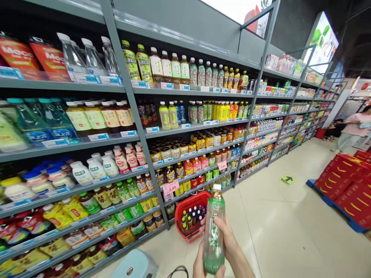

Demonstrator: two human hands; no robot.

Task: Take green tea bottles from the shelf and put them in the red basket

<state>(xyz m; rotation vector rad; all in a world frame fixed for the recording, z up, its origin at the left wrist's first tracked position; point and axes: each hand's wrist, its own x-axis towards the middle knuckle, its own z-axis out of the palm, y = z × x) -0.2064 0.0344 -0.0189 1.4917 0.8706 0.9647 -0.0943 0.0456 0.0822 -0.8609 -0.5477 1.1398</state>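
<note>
I hold a green tea bottle (pixel 213 231) with a white cap upright in front of me, low in the head view. My right hand (pixel 233 247) wraps it from the right, fingers curled across its label. My left hand (pixel 197 262) touches its lower left side and is only partly in view. Just beyond the bottle, a red shopping basket (pixel 199 199) holding several small bottles stands on the floor against the shelves.
Long grey shelves (pixel 185 92) packed with drink bottles line the left of the aisle. A light blue stool (pixel 135 266) stands at my feet. Red cartons on a blue pallet (pixel 344 185) sit on the right. A person in pink (pixel 355 129) stands far down the aisle.
</note>
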